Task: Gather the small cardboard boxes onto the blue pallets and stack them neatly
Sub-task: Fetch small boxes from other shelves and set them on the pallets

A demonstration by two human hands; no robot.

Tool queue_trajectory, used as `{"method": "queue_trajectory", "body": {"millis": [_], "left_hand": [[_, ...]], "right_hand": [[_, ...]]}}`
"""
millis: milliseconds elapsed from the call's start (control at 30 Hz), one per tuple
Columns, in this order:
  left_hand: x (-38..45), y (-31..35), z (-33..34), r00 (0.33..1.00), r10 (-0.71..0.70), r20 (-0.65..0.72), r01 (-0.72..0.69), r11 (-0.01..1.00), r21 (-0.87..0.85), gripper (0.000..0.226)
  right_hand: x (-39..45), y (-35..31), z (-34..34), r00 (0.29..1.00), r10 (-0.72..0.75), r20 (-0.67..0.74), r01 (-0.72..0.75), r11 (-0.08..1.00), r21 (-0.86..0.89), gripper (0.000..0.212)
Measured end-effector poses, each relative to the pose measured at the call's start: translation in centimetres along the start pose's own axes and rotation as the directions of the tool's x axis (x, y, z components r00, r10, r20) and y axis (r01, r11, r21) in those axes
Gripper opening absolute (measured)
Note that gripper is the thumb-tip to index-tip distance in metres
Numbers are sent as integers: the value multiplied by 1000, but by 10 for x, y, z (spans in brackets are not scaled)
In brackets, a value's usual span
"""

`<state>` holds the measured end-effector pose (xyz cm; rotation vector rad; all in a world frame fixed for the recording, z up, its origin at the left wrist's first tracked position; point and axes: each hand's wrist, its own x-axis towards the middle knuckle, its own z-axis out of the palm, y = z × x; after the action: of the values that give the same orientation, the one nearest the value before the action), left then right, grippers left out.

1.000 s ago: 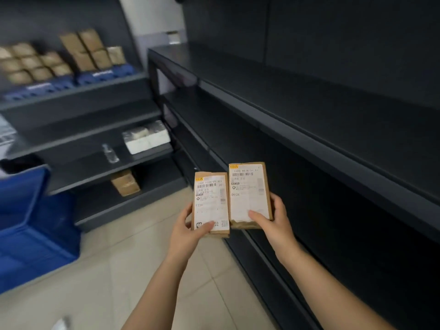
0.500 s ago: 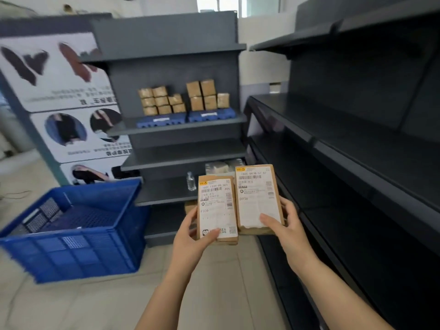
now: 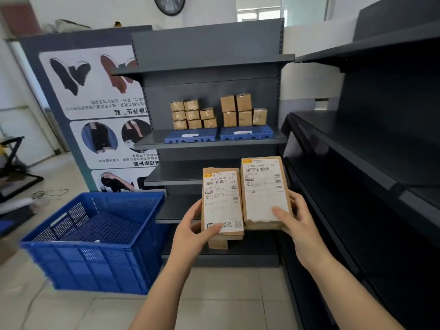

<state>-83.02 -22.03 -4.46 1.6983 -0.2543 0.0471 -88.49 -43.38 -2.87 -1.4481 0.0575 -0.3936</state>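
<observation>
**A:** I'm seeing plain brown cardboard, matt, on the left box (image 3: 222, 201) and the right box (image 3: 263, 190), each faced with a white paper label; the right one's lower edge looks torn.

**B:** And around them?

**A:** Dark grey matt metal shelving (image 3: 209, 141), perforated blue plastic on the crate (image 3: 95, 265) and pallets (image 3: 246, 134), pale smooth floor tiles (image 3: 71, 310).
</observation>
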Motion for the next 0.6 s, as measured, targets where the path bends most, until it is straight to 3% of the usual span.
{"method": "queue_trajectory", "body": {"millis": [167,400,600], "left_hand": [[68,1,18,998,-19,-65,16,999,-48,63],[154,3,45,990,-4,-144,-5,998,-61,59],[216,-6,51,982,6,-188,-15,999,-46,60]], "right_hand": [[84,9,-7,998,10,59,-12,999,30,55],[194,23,-18,995,12,104,-19,998,65,38],[262,38,-15,987,30,158,-46,995,92,40]]}}
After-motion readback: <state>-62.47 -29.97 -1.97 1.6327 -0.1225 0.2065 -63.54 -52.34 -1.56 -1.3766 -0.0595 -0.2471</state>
